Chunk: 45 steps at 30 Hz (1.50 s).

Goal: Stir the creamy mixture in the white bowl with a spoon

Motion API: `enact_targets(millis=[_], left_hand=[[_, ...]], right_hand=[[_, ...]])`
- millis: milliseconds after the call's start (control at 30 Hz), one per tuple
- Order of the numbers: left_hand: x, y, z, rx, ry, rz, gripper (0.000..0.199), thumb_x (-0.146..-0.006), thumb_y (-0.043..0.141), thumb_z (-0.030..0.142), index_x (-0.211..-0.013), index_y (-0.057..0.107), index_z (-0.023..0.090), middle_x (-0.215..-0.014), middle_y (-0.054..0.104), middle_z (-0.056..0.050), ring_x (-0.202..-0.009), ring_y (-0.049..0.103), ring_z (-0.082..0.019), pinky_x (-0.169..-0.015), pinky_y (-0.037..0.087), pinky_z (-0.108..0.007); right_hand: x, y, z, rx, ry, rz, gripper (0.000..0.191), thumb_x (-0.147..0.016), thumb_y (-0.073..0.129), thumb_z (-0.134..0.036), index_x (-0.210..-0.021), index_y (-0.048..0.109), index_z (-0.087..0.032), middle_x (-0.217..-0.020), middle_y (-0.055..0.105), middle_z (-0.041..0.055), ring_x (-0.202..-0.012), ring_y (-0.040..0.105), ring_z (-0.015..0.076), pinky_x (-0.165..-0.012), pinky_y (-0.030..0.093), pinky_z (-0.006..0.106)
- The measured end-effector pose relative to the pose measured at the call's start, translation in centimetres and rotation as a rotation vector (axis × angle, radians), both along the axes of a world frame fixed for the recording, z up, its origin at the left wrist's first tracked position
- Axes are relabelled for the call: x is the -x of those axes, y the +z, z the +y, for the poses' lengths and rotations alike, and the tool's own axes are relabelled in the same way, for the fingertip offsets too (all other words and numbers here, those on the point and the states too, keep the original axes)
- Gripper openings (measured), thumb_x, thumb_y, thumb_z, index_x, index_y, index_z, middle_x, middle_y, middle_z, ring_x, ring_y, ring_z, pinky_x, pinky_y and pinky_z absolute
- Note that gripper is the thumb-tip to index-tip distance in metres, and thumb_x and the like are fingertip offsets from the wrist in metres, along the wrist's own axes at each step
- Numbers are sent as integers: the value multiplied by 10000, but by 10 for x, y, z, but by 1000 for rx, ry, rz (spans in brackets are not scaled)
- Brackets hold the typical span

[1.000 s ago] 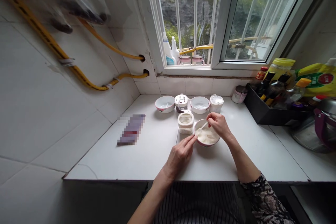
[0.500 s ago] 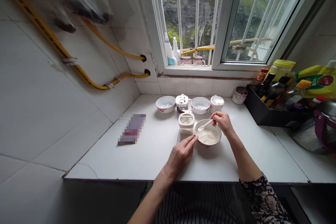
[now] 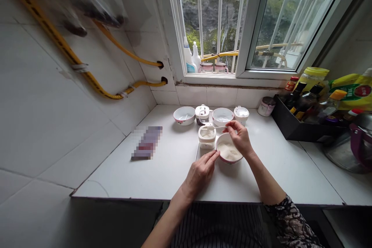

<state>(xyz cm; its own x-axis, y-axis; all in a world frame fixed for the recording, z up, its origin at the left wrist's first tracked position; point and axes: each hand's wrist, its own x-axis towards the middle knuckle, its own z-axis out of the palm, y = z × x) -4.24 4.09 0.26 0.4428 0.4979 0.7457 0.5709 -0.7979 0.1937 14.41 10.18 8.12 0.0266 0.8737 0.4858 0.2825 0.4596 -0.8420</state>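
Observation:
My right hand (image 3: 240, 138) pinches the handle of a small white spoon (image 3: 220, 127). The spoon lies nearly level, its far end over the open mouth of a white seasoning jar (image 3: 207, 145). Pale grains fill part of this jar. Just right of it stands a bowl (image 3: 230, 161) with a reddish outer wall and pale granular stuff inside; the right hand hides part of its far rim. With fingers held together, my left hand (image 3: 201, 168) grips the bowl's left rim. What the spoon's tip carries is too small to tell.
Behind are a flowered white bowl (image 3: 184, 119), a dark-filled jar (image 3: 202, 115), another white bowl (image 3: 222, 117) and a lidded jar (image 3: 241, 114). At right stand a black box (image 3: 302, 126) of bottles and a metal pot (image 3: 343, 151). A blurred packet (image 3: 147, 143) lies left.
My right hand has moved left and slightly up, carrying the spoon from above the bowl to the open jar's mouth. My left hand stays at the bowl's rim.

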Motion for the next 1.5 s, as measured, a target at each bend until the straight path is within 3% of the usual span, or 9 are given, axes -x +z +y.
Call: enact_targets(millis=[133,233,300,400,533,700,833,1067,1500], left_hand=[[0,0,0,-7,2,6,530,-922,389,11,-1421,465,175,-1231,662,-125,-1109,667,-200,-914,593,-313],[1,0,0,3,3,9,544,-925,384,14,-1437,448,184,-1239,659,-124,-1120,664,-197,-920,589,-309],[1,0,0,9,2,10,549,-922,385,14,-1441,444,185,-1245,656,-125,-1121,663,-198,-919,590,-311],[1,0,-1,20,1,7,550,-918,393,15,-1439,449,184,-1251,652,-125,-1123,662,-201,-921,590,-315],[1,0,-1,18,3,10,534,-927,395,20,-1431,458,183,-1249,654,-123,-1122,662,-204,-916,594,-318],[2,0,-1,22,0,20,536,-932,397,21,-1439,445,184,-1253,652,-126,-1132,658,-204,-924,590,-321],[2,0,-1,11,4,19,539,-925,403,15,-1436,450,181,-1253,652,-127,-1131,658,-209,-921,590,-321],[0,0,-1,6,0,13,531,-923,402,14,-1425,458,176,-1249,654,-124,-1125,659,-205,-923,588,-317],[0,-2,1,-6,-6,-8,516,-919,401,12,-1405,477,169,-1233,661,-127,-1108,667,-208,-904,599,-322]], right_hand=[[2,-6,-2,-353,40,-472,161,-910,457,-161,-854,598,-216,-753,702,45,-737,626,206,-887,441,409],[0,-5,-4,-426,24,-531,192,-909,441,-120,-865,602,-215,-754,700,43,-728,611,203,-900,430,408],[-1,-3,-6,-384,-16,-437,159,-906,467,-150,-873,609,-215,-765,712,50,-767,623,213,-891,443,404],[-6,3,-8,-194,-35,-217,97,-875,519,-232,-866,613,-213,-753,713,43,-764,650,214,-803,488,370],[-20,6,-7,19,-61,-42,84,-756,507,-232,-737,587,-217,-625,632,-3,-582,599,169,-617,474,295],[-28,3,-2,34,-161,-267,110,-671,477,-209,-603,562,-222,-543,584,-7,-511,500,144,-546,390,272],[-18,-1,-2,53,-91,-354,123,-652,455,-219,-576,551,-225,-527,587,-5,-512,500,147,-548,377,270],[-22,1,0,247,-76,-134,131,-618,458,-253,-595,580,-211,-471,566,-19,-492,511,142,-549,403,262],[-34,5,8,433,20,316,82,-539,521,-233,-548,590,-189,-422,548,-14,-420,446,117,-467,372,267]])
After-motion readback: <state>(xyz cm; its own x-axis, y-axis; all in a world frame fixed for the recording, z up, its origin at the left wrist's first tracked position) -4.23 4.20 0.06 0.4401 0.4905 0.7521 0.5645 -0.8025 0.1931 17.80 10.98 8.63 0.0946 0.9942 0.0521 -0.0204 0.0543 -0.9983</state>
